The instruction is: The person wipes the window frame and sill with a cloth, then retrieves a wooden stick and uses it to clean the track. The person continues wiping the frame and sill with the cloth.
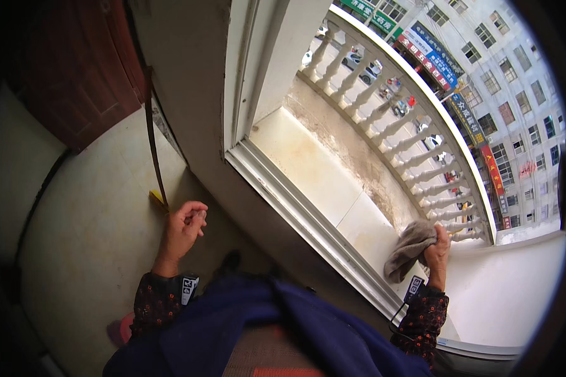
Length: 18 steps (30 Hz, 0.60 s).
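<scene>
My right hand (437, 249) grips a crumpled grey-brown cloth (409, 249), which hangs over the tiled ledge (311, 165) outside the window, near its lower right end. A white window frame track (302, 212) runs diagonally between my body and that ledge. My left hand (186, 228) is raised on the inner side of the wall, its fingers loosely curled with nothing seen in them. Just beyond it, a long thin brown handle or strip (153, 141) stands against the wall, with a yellow piece (157, 198) at its lower end.
A curved balustrade (377, 110) with pale balusters borders the ledge, above a street with cars. A dark red panelled door (80, 70) stands at the upper left over a pale tiled floor (89, 226). Something pink (126, 325) lies beside my left sleeve. A white wall (500, 282) rises at the right.
</scene>
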Available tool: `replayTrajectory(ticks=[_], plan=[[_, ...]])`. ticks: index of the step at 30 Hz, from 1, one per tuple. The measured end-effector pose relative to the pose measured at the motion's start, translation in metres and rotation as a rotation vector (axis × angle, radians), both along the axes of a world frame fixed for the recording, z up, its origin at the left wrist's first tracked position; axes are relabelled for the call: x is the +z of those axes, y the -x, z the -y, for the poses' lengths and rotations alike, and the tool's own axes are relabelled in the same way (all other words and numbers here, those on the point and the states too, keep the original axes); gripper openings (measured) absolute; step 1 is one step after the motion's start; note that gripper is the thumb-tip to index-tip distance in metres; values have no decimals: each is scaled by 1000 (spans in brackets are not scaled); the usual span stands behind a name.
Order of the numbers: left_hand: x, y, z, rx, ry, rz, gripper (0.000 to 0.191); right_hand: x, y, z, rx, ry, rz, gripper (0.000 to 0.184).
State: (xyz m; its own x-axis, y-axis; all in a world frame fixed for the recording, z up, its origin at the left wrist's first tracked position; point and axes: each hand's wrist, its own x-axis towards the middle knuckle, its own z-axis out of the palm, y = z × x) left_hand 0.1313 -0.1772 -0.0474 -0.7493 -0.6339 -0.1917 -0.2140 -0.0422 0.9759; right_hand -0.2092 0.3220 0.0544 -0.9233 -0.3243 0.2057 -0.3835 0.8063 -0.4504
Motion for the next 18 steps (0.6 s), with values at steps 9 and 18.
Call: replayTrajectory(ticks=[9,18], plan=[[5,1,0,-33,95,-57,17,26,-56,336,885,74,-400,55],[-23,-11,2,68,167,-32,14,-54,-84,374,841,-262,-316,36]])
